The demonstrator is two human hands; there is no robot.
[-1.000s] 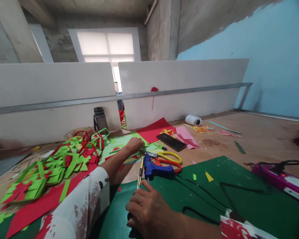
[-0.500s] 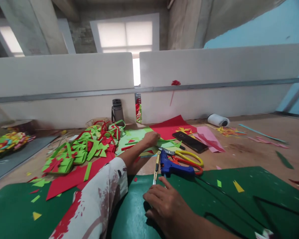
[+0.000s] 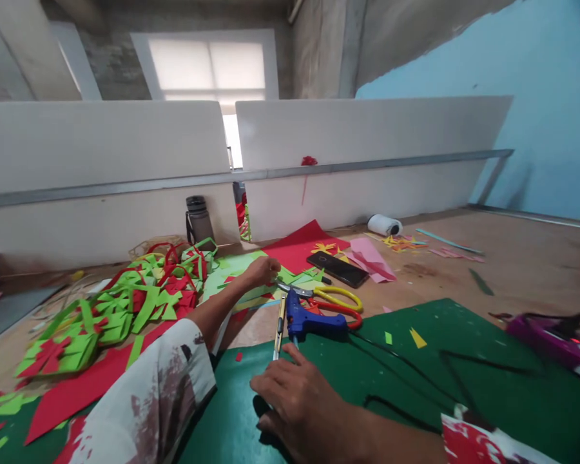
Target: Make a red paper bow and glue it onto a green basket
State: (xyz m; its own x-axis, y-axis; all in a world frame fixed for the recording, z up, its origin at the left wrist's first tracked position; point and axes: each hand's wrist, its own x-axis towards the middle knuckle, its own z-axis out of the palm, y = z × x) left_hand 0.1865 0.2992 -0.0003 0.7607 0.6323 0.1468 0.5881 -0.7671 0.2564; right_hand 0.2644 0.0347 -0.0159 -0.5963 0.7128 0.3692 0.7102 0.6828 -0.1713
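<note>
A light green paper sheet [image 3: 225, 276] lies flat on the tabletop beyond the mat, a few small red scraps on it. Its right part sits under the left hand [image 3: 263, 269], whose grip on it cannot be made out. A slim yellow-and-black utility knife [image 3: 281, 324] lies lengthwise, pointing away. Its near end lies on the dark green cutting mat [image 3: 348, 377] just at the fingertips of the right hand [image 3: 294, 403], which rests loosely spread on the mat.
</note>
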